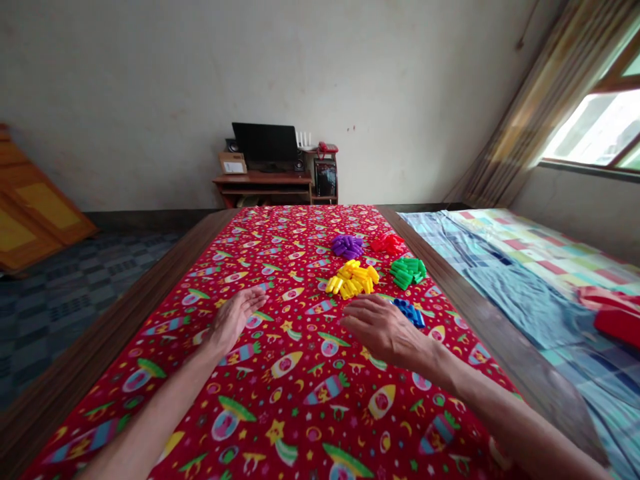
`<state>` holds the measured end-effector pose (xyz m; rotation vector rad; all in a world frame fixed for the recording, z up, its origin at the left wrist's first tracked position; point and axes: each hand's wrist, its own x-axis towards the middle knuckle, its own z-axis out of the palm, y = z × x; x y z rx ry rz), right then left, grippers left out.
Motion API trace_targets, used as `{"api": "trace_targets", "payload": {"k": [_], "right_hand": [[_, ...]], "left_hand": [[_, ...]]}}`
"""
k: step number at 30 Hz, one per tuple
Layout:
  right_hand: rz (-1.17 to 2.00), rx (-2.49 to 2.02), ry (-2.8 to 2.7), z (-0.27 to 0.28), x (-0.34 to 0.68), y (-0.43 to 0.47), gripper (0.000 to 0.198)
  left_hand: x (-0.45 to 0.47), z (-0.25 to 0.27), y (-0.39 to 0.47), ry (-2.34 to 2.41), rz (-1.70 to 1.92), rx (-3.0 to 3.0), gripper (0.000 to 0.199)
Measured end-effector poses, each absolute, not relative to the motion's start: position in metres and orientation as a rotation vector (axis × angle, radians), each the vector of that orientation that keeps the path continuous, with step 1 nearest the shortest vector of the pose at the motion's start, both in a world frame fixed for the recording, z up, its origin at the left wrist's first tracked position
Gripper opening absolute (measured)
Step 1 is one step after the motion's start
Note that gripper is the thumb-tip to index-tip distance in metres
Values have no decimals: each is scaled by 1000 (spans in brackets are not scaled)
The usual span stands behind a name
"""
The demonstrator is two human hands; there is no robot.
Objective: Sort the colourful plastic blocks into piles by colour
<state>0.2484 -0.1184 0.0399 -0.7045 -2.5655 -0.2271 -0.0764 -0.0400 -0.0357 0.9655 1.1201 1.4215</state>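
Note:
My left hand is held over the left part of the red patterned cloth, fingers stretched out and holding nothing. My right hand is palm down with its fingers extended, just in front of a pile of yellow plastic pieces. Beside that hand, partly hidden by it, lie blue tube-like pieces. Green pieces form a heap farther right. Behind the yellow pile are purple pieces, and red pieces sit to their right.
The cloth covers a dark wooden table. A bed with checked covers stands along the right side. Beyond the far end are a desk and monitor. A wooden cabinet is at left.

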Motion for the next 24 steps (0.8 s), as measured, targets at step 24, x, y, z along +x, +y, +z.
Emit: {"api": "trace_targets", "payload": {"k": [24], "right_hand": [[99,-1668,-723,-50,424,17,42]], "left_hand": [[-118,-37,-37,1606,1531,1561,18]]}}
